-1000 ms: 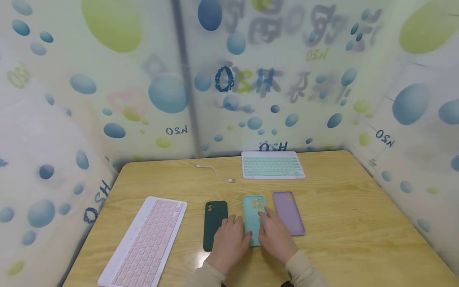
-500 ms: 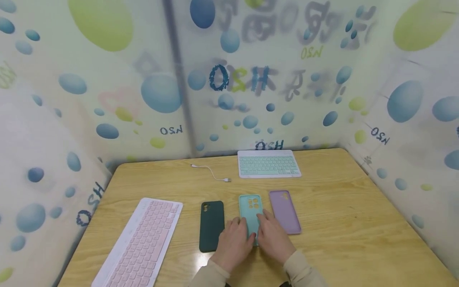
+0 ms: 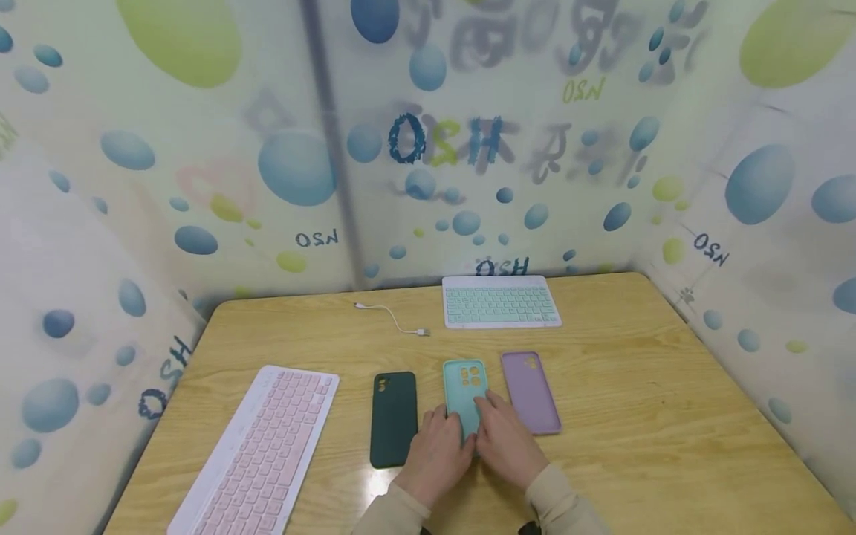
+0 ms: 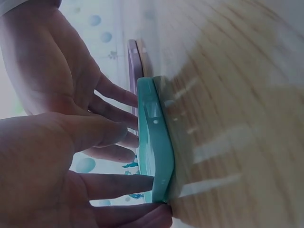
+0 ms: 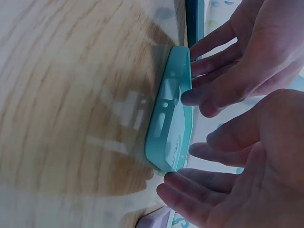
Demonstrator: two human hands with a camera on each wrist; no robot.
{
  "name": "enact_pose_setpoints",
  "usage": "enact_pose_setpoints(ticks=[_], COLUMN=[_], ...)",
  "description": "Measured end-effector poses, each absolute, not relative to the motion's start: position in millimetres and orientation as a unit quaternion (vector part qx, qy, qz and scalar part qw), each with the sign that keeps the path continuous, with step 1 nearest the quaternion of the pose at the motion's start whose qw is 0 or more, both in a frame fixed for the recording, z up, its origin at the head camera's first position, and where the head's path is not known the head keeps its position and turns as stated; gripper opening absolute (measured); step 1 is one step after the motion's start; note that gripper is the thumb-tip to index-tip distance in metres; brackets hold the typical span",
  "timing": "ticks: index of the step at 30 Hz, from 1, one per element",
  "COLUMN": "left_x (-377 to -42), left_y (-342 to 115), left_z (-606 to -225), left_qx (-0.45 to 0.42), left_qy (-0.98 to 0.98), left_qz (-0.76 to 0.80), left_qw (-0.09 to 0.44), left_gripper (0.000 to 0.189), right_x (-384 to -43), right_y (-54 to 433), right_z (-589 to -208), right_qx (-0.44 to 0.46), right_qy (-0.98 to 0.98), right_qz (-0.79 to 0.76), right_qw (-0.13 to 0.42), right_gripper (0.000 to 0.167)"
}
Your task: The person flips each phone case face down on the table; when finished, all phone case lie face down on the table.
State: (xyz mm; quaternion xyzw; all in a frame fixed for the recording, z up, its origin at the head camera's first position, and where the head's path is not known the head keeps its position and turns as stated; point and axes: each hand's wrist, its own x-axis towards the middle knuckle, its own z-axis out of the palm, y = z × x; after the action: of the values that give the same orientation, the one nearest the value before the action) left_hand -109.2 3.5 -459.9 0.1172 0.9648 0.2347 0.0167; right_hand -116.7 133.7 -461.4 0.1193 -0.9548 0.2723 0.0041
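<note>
A teal phone case (image 3: pixel 463 401) lies on the table, its raised rim facing up and its camera cutouts at the far end. My left hand (image 3: pixel 438 453) is at its left side; in the left wrist view the fairly straight fingers (image 4: pixel 118 186) touch the case's edge. On the other side is my right hand (image 3: pixel 507 440), with fingertips (image 5: pixel 176 179) at the rim in the right wrist view. Both thumbs come near the case's near end. Left of the hands lies a dark green phone case (image 3: pixel 393 420); a purple phone case (image 3: pixel 533 394) lies to the right.
A pink-keyed white keyboard (image 3: pixel 257 453) lies slanted at the left of the wooden table (image 3: pixel 655 416). Toward the back are a short white USB cable (image 3: pixel 394 319) and a mint-keyed white keyboard (image 3: pixel 501 303). Patterned walls (image 3: pixel 461 186) enclose the back and sides.
My left hand has moved slightly right along the teal case, and the two thumbs are closer together. The head view has shifted a little; the other objects look unmoved.
</note>
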Motion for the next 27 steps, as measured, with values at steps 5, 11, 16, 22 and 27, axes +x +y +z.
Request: enact_pose_setpoints(ticks=[5, 11, 16, 22, 27], left_x=[-108.0, -107.8, -107.5, -106.0, -105.2], left_y=[3.2, 3.7, 3.5, 2.0, 0.3], left_z=[-460.6, -461.7, -461.5, -459.7, -457.2], left_qx=[0.125, 0.131, 0.134, 0.132, 0.128], left_qy=[0.965, 0.964, 0.962, 0.957, 0.955], left_qz=[0.23, 0.233, 0.24, 0.258, 0.266], left_qw=[0.012, -0.001, -0.004, -0.001, 0.007], left_gripper=[0.03, 0.03, 0.03, 0.029, 0.028], right_x=[-117.1, -119.4, -122.0, -121.9, -121.3], right_y=[132.6, 132.5, 131.9, 131.8, 131.3], right_z=[-463.4, -465.6, -465.6, -466.4, -465.9], right_qx=[0.119, 0.103, 0.092, 0.092, 0.097], right_qy=[-0.957, -0.957, -0.956, -0.954, -0.953], right_qz=[0.266, 0.273, 0.278, 0.283, 0.285], right_qw=[0.005, -0.015, -0.03, -0.034, -0.027], right_gripper=[0.038, 0.039, 0.039, 0.039, 0.039])
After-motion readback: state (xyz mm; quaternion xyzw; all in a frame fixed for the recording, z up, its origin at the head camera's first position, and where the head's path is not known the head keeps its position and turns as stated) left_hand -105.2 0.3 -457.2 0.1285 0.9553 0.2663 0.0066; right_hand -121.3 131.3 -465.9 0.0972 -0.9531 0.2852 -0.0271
